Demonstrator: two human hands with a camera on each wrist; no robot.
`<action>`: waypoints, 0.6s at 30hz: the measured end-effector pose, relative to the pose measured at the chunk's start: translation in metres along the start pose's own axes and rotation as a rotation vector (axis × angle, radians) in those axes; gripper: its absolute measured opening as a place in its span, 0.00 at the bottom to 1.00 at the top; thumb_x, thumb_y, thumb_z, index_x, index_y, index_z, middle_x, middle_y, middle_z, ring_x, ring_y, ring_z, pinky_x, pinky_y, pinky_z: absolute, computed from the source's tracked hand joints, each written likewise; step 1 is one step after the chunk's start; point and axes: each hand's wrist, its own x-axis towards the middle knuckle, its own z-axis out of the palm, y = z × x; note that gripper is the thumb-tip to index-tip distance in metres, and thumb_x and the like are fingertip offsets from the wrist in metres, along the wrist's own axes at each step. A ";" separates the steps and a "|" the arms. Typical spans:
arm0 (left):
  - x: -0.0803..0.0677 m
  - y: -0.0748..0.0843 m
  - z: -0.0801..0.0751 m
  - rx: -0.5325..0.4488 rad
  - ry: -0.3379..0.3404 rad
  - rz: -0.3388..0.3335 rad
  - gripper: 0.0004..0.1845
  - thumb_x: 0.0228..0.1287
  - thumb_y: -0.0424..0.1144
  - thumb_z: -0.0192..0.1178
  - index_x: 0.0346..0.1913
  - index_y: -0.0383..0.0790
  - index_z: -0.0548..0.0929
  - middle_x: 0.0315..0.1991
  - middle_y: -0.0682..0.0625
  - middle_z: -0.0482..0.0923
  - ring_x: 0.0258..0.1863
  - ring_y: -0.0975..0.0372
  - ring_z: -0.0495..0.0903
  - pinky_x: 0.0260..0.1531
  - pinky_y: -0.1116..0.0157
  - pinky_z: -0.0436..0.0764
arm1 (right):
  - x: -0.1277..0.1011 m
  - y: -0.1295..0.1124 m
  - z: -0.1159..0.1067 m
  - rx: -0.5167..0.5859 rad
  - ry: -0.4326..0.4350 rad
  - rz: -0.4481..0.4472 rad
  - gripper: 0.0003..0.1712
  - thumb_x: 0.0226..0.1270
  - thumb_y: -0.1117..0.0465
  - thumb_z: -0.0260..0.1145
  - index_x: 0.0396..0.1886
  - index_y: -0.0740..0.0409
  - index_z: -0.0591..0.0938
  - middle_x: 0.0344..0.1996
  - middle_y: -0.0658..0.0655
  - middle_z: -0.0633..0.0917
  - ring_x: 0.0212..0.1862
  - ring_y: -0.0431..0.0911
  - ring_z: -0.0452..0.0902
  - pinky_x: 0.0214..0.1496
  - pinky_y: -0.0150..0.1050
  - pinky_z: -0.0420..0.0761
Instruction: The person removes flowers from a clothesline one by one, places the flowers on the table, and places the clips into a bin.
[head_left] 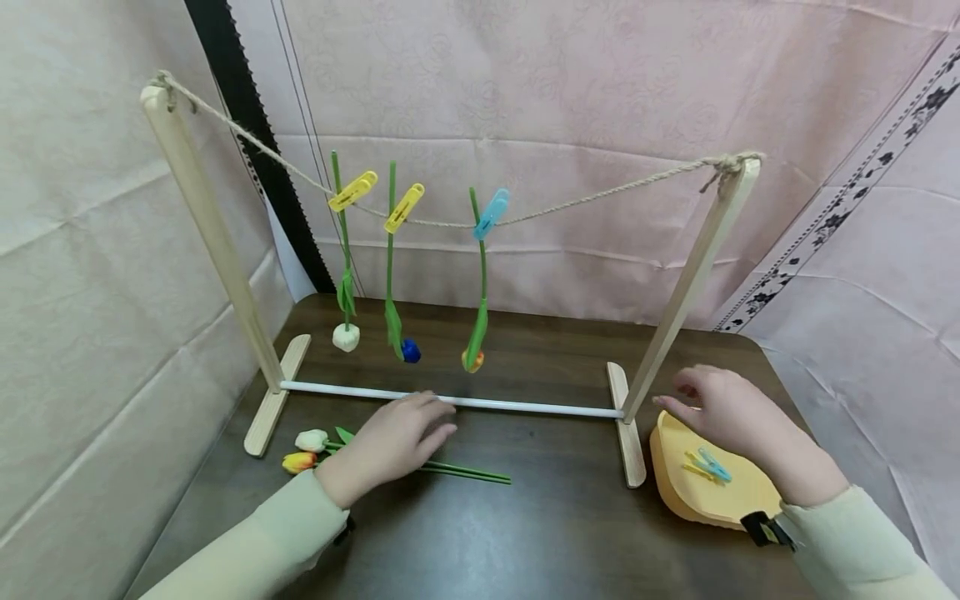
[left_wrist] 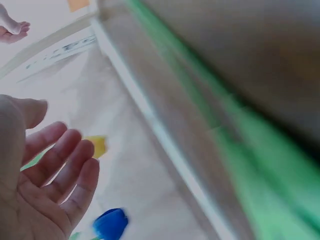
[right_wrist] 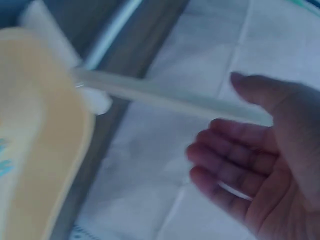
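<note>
My left hand (head_left: 399, 440) hovers over the stems of a white tulip (head_left: 311, 441) and an orange-yellow tulip (head_left: 299, 462) lying on the table, its fingers loosely bent and holding nothing. In the left wrist view the green stems and leaves are blurred beyond the palm. My right hand (head_left: 726, 410) is above the back rim of a yellow tray (head_left: 738, 492), empty, fingers relaxed. Blue and yellow clothespins (head_left: 708, 467) lie in that tray. On the rope (head_left: 622, 190), yellow clothespins (head_left: 405, 208) hold an upside-down white tulip (head_left: 346, 337) and blue tulip (head_left: 410, 350); a blue clothespin (head_left: 492, 214) holds an orange one (head_left: 472, 360).
Two wooden posts, left (head_left: 213, 233) and right (head_left: 693, 283), carry the rope. A white rod (head_left: 525, 407) joins their feet low across the dark table (head_left: 525, 533). Pale cloth (head_left: 585, 83) hangs behind and at the sides.
</note>
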 end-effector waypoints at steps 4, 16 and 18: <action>0.012 0.009 -0.022 -0.125 0.097 -0.059 0.19 0.70 0.54 0.55 0.55 0.47 0.81 0.47 0.57 0.79 0.46 0.65 0.78 0.45 0.63 0.79 | 0.014 -0.022 -0.014 0.005 0.130 -0.111 0.12 0.60 0.52 0.72 0.36 0.55 0.84 0.33 0.51 0.83 0.36 0.47 0.81 0.39 0.49 0.80; 0.054 0.028 -0.062 -0.395 0.369 -0.033 0.28 0.68 0.53 0.58 0.64 0.40 0.72 0.55 0.51 0.74 0.56 0.62 0.72 0.55 0.58 0.75 | 0.061 -0.090 -0.060 0.065 0.453 -0.489 0.29 0.53 0.49 0.74 0.52 0.58 0.82 0.47 0.53 0.83 0.42 0.44 0.80 0.49 0.41 0.76; 0.060 0.029 -0.066 -0.411 0.388 -0.034 0.28 0.68 0.53 0.58 0.64 0.40 0.72 0.55 0.51 0.74 0.56 0.62 0.72 0.55 0.59 0.74 | 0.068 -0.102 -0.070 0.069 0.482 -0.517 0.29 0.56 0.48 0.72 0.53 0.60 0.82 0.48 0.55 0.83 0.48 0.48 0.79 0.52 0.43 0.76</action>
